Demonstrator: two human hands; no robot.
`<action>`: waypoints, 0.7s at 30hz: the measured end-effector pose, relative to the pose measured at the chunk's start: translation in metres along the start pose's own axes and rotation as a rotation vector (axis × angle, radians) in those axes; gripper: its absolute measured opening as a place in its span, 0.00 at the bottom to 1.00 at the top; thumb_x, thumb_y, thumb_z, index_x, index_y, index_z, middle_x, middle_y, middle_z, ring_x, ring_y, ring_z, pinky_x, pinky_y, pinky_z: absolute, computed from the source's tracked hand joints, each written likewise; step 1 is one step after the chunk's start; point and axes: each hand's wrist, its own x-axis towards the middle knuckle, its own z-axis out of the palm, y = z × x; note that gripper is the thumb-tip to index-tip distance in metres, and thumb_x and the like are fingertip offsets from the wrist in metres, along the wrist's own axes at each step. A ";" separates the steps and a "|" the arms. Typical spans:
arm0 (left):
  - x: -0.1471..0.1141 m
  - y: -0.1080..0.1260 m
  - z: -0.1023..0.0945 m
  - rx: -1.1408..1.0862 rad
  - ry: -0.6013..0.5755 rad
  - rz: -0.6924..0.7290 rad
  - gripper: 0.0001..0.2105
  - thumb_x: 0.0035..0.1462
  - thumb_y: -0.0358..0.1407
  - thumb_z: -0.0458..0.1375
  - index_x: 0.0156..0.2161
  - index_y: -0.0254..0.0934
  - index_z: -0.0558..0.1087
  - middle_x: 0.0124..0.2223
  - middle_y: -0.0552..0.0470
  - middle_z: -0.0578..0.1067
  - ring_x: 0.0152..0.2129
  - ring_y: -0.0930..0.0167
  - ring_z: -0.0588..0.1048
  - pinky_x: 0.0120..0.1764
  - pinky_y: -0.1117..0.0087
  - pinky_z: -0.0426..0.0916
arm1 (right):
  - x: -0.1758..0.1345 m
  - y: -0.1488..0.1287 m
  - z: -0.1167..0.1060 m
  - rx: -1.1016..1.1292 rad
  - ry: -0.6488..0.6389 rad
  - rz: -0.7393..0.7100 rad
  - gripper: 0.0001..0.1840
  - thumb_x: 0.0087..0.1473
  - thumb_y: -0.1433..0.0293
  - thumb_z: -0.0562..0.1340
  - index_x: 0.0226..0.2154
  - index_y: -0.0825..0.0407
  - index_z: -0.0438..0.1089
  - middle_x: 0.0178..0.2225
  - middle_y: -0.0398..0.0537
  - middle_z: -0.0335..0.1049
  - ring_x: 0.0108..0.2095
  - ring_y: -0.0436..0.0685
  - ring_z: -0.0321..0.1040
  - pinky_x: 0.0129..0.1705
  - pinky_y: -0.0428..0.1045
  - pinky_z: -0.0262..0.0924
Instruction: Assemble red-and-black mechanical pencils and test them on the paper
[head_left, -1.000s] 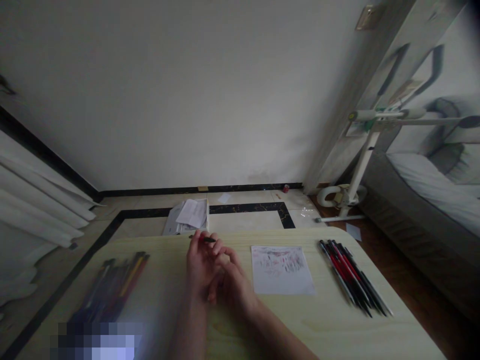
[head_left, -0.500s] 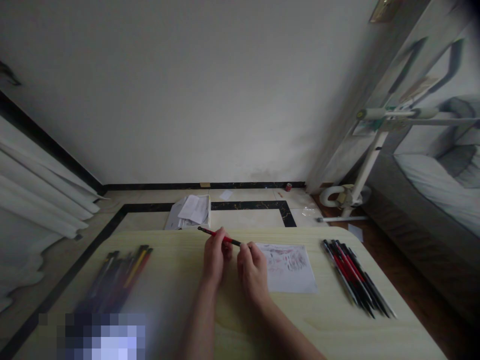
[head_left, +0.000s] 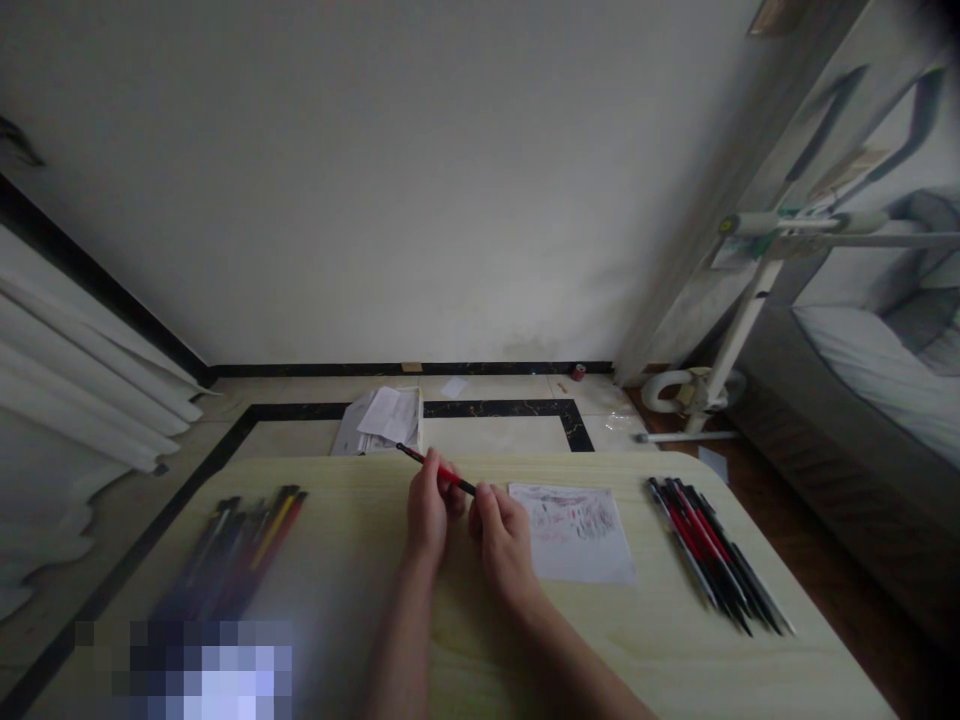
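Note:
A red and black pen [head_left: 448, 475] is held in the air near the far edge of the table, slanting down to the right. My left hand [head_left: 430, 508] is closed around its middle. The fingers of my right hand [head_left: 501, 535] pinch its lower right end, so that tip is hidden. Just right of my right hand lies a white sheet of paper [head_left: 581, 555] covered with dark and reddish scribbles.
On the pale wooden table [head_left: 352, 600], several red and black pens [head_left: 705, 550] lie bunched at the right. More pens [head_left: 240, 550], blurred, lie at the left. Past the far edge, a box of papers [head_left: 386, 418] sits on the floor.
My right hand has shifted slightly left along with the pen's lower end, and more of the paper's left edge shows. Both hands keep their hold.

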 end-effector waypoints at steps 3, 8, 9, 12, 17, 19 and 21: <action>0.000 0.001 0.000 0.005 0.042 0.002 0.19 0.48 0.49 0.52 0.19 0.37 0.56 0.15 0.60 0.58 0.09 0.79 0.57 0.13 0.77 0.49 | -0.001 -0.001 0.000 -0.002 -0.011 -0.001 0.23 0.55 0.58 0.49 0.15 0.53 0.55 0.14 0.39 0.52 0.18 0.47 0.49 0.21 0.44 0.44; 0.000 0.000 0.000 0.049 0.053 0.018 0.19 0.48 0.51 0.51 0.19 0.37 0.56 0.14 0.60 0.58 0.08 0.79 0.56 0.12 0.76 0.50 | -0.003 -0.001 0.001 0.002 -0.030 -0.020 0.23 0.56 0.59 0.48 0.15 0.54 0.55 0.15 0.40 0.53 0.18 0.47 0.50 0.21 0.44 0.45; 0.000 0.000 0.000 0.050 0.047 0.025 0.20 0.49 0.51 0.50 0.19 0.37 0.56 0.14 0.59 0.58 0.08 0.79 0.56 0.12 0.76 0.50 | -0.003 -0.001 0.001 -0.006 -0.029 -0.023 0.23 0.56 0.60 0.48 0.15 0.54 0.55 0.15 0.40 0.53 0.19 0.47 0.50 0.21 0.44 0.45; 0.000 0.001 0.001 0.082 0.046 0.030 0.20 0.50 0.51 0.48 0.18 0.37 0.55 0.15 0.58 0.60 0.08 0.79 0.57 0.12 0.77 0.49 | -0.004 -0.001 0.001 -0.069 -0.029 -0.034 0.21 0.55 0.60 0.50 0.16 0.54 0.55 0.16 0.40 0.54 0.19 0.47 0.50 0.21 0.43 0.44; 0.001 0.002 0.000 0.131 0.066 0.036 0.20 0.49 0.51 0.49 0.18 0.37 0.56 0.14 0.59 0.61 0.08 0.78 0.57 0.12 0.77 0.51 | -0.004 -0.001 0.000 -0.153 -0.039 -0.045 0.21 0.55 0.62 0.50 0.16 0.54 0.54 0.15 0.39 0.51 0.19 0.47 0.49 0.21 0.43 0.43; 0.003 0.001 -0.001 0.140 0.059 0.043 0.21 0.49 0.52 0.49 0.18 0.37 0.56 0.13 0.59 0.60 0.07 0.78 0.57 0.12 0.76 0.51 | -0.003 -0.001 0.000 -0.168 -0.044 -0.046 0.20 0.55 0.62 0.50 0.16 0.54 0.55 0.16 0.39 0.52 0.20 0.47 0.49 0.21 0.44 0.42; 0.004 0.000 -0.001 0.136 0.061 0.046 0.21 0.49 0.52 0.49 0.18 0.37 0.56 0.12 0.59 0.60 0.07 0.78 0.57 0.12 0.76 0.51 | -0.003 -0.001 0.000 -0.182 -0.046 -0.046 0.20 0.55 0.63 0.50 0.16 0.54 0.55 0.16 0.39 0.53 0.20 0.47 0.50 0.21 0.44 0.43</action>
